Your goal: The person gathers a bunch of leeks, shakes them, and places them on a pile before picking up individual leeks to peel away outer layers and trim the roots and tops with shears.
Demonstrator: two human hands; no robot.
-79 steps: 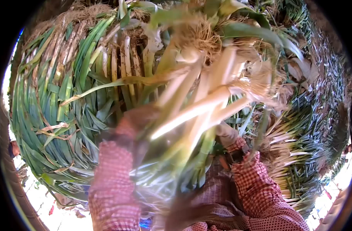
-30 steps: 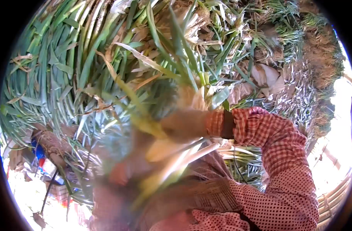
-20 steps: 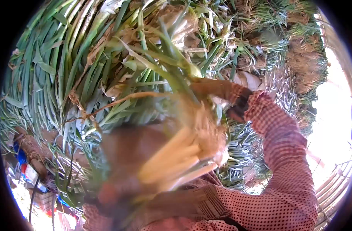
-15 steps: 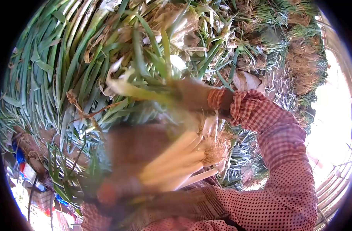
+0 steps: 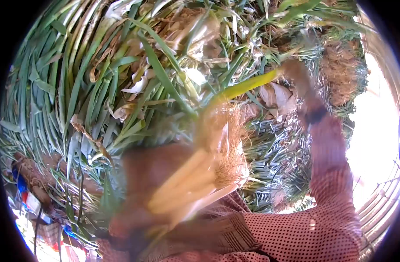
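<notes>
My left hand (image 5: 158, 172), smeared by motion, is closed round a bunch of pale, leek-like stalks (image 5: 178, 185) low in the middle. The bunch lies aslant, its fibrous brown roots (image 5: 230, 161) towards the right. Out at the upper right, my right hand (image 5: 298, 81) is blurred too, its fingers closed on one end of a long yellow-green leaf (image 5: 252, 83). This leaf stretches taut back down to the left, to the top of the bunch; where it joins is too blurred to make out.
A thick heap of long green leaves (image 5: 47, 87) fills the left. Peeled leaves and dry skins (image 5: 195, 35) lie at the top middle. More bunches with tan roots (image 5: 340, 72) are stacked at the right, beside a bright gap and a curved ribbed edge (image 5: 383, 218).
My right hand has swung from above the bunch out to the upper right, drawing the leaf along with it. The left hand and bunch have shifted slightly left.
</notes>
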